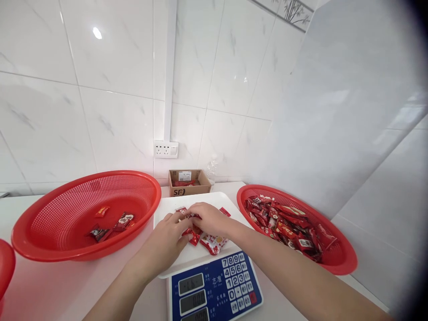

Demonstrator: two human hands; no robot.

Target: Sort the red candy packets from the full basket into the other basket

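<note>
Both hands meet over a small pile of red snack packets on the white weighing pan of a digital scale. My left hand comes from the left, its fingers curled against the packets. Reaching in from the right, my right hand has its fingers bent down around packets in the pile. A red and white snack packet lies just below the right hand. Part of another red packet shows beyond it. The fingers partly hide the middle of the pile. The scale's blue keypad panel faces me.
On the left stands a red mesh basket with several packets inside. A fuller red basket of packets stands on the right. Behind the scale are a cardboard box and a clear plastic bottle. Another red rim shows at far left.
</note>
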